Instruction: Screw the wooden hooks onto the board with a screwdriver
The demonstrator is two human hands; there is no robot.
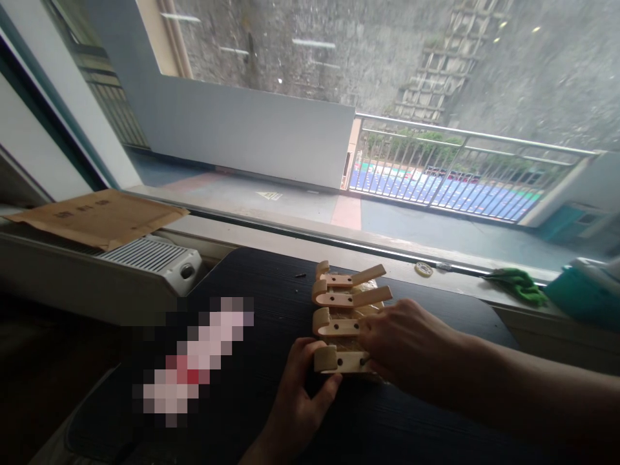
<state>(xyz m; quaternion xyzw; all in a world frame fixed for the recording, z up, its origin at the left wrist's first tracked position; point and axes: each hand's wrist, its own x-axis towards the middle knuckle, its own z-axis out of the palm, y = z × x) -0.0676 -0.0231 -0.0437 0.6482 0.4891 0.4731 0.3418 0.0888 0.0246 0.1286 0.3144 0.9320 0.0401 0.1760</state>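
Several pale wooden hooks stand in a row on the dark table, each with a curved end and dark round holes in its flat side. Yellowish, shiny material, perhaps clear wrap, shows between and under them. My left hand is closed round the curved end of the nearest hook, thumb on the near side and fingers on the far side. My right hand is curled over the right ends of the two nearest hooks, fingers bent down by the holes. What its fingers pinch, if anything, is hidden.
The black table stands against a window sill. A brown envelope lies on a white radiator at left. On the sill are a tape roll, a green cloth and a teal container. A blurred patch covers something on the table.
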